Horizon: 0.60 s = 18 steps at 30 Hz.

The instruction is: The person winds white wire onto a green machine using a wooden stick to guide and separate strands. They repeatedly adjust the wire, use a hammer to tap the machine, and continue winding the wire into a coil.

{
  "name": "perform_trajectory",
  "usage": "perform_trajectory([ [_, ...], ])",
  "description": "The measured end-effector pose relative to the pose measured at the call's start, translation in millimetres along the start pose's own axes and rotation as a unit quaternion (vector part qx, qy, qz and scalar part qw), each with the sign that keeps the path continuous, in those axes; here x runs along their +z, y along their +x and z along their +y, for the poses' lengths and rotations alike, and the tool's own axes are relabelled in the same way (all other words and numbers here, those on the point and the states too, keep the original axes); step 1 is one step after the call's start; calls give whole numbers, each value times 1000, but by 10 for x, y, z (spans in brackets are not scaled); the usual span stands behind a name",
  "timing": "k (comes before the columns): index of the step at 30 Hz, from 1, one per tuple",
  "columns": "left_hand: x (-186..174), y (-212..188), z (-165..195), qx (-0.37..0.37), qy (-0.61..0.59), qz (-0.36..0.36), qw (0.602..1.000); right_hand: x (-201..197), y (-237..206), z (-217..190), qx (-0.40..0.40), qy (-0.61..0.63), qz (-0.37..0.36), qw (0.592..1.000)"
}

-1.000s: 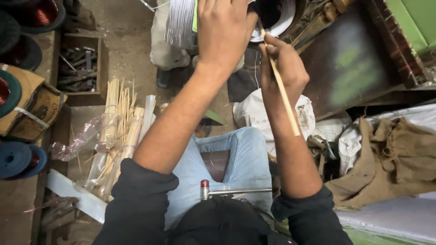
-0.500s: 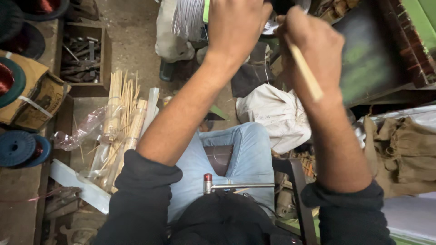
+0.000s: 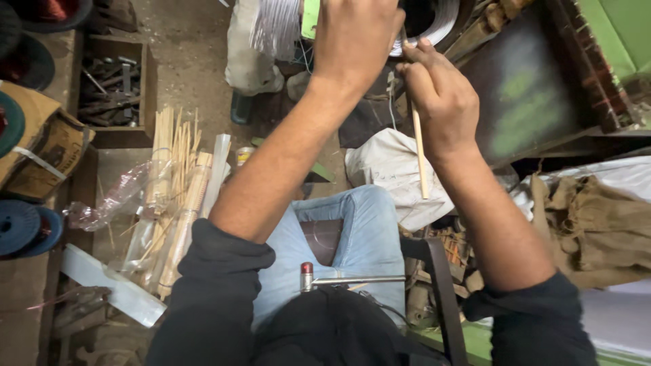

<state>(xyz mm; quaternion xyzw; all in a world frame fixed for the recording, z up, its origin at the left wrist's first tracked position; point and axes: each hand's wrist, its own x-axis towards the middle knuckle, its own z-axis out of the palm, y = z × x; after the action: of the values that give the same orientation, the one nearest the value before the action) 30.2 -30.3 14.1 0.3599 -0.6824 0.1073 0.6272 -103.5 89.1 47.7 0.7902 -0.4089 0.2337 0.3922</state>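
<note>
Holding thin stick [image 3: 420,152], right hand [image 3: 439,102] (left hand [image 3: 355,42] beside) above white sack [image 3: 390,169].

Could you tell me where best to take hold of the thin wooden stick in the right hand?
Probably its bare lower half, from the side. The thin wooden stick hangs nearly upright below the right hand, whose grip covers its top; the lower length stands free against the white bag.

Both my arms reach up and forward, black sleeves pushed back to the elbows, forearms bare. My left hand [image 3: 356,44] is raised highest, knuckles toward me, its fingers curled away out of sight. My right hand [image 3: 441,102] sits just beside and slightly below it, wrist bent, fingers [image 3: 415,62] pinched together near the left hand's edge.
</note>
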Motion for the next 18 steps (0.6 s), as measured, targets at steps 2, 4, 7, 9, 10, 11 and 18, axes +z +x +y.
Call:
perform_trajectory([
  [2, 43, -8, -32, 5, -25, 6, 1000, 36, -20, 4, 17, 27, -8, 999],
  [4, 86, -29, -57, 11, -12, -19, 1000, 55, -27, 15, 14, 35, -4, 999],
  [7, 119, -30, -73, 32, 49, -56, 997, 37, -51, 49, 13, 38, -7, 999],
  [9, 93, -24, -54, 52, 63, -41, 996, 1, -88, 68, 18, 30, -27, 999],
  [10, 65, -17, -38, 38, 40, -40, 998, -8, -97, 73, 24, 25, -41, 999],
  [11, 22, 1, -32, 24, 20, -39, 999, -15, -90, 75, 29, 21, -53, 998],
  [18, -314, 8, -1, 43, -57, -17, 997, -257, 105, -284, 28, 53, 71, 996],
])
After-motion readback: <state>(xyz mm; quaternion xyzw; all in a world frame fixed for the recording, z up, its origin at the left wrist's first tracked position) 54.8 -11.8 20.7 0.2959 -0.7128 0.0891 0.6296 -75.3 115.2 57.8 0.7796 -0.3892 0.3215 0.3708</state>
